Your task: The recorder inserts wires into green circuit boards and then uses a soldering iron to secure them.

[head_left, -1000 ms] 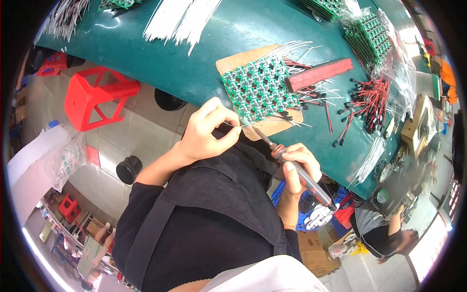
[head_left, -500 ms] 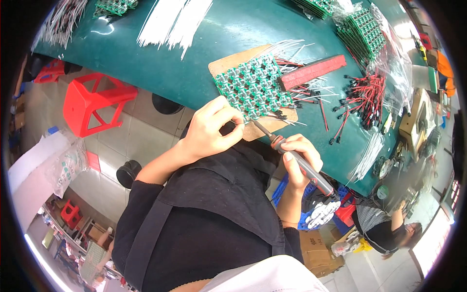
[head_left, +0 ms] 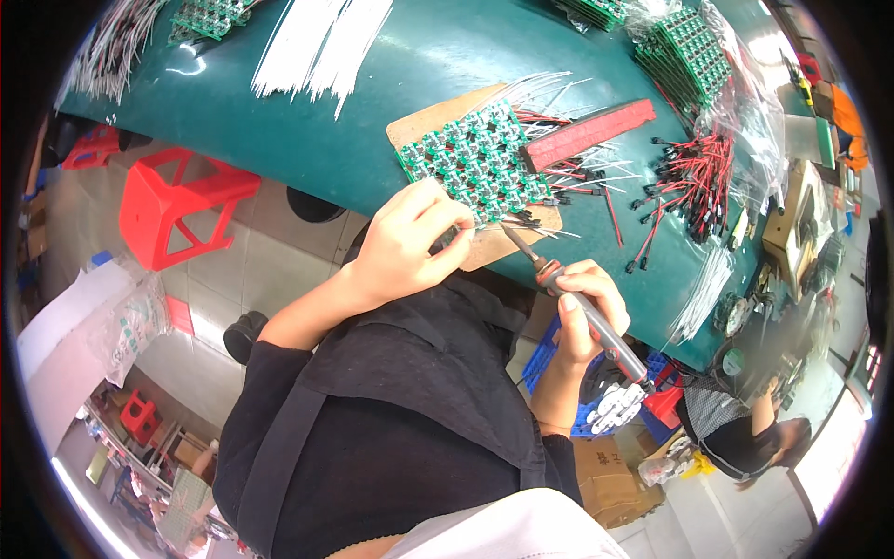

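My left hand (head_left: 407,244) has slid a little nearer the panel's near edge since a second ago, fingers pinched on a thin white wire. My right hand (head_left: 582,300) stays fisted around the soldering iron (head_left: 570,296), tip touching the green circuit-board panel (head_left: 475,163) on its brown backing board (head_left: 433,119), red-and-black leads (head_left: 694,182) right.

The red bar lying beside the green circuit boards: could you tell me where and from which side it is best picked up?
Grip the red bar across its narrow width near the middle, probably from above. It lies flat on the wires beside the panel of green circuit boards, long and slim, with both long edges showing. Its far end is freest; the right hand and soldering iron work near the boards' lower edge.
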